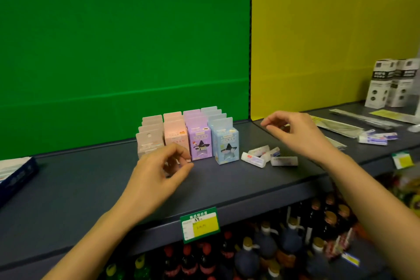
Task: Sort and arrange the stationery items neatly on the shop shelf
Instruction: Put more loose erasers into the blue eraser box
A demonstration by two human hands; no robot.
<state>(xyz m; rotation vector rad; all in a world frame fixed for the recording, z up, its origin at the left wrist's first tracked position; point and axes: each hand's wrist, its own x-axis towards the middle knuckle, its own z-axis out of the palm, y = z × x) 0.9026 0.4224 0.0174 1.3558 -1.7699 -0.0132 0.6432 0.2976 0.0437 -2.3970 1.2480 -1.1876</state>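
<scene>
Small pastel boxes stand in neat rows on the dark shelf [91, 184]: pink boxes [175, 134], purple boxes [199, 143] and blue boxes [225, 145]. My left hand [159, 173] hovers in front of the pink rows, fingers curled and apart, holding nothing that I can see. To the right lie several small white erasers [268, 157] in a loose heap. My right hand [293, 132] is above and behind them, fingers spread, empty.
A blue-edged box [16, 173] sits at the shelf's left end. Further right lie wrapped rulers [341, 127], more erasers [375, 138] and grey upright packs [386, 84]. A price tag [200, 225] hangs on the shelf edge, with bottles [250, 254] below.
</scene>
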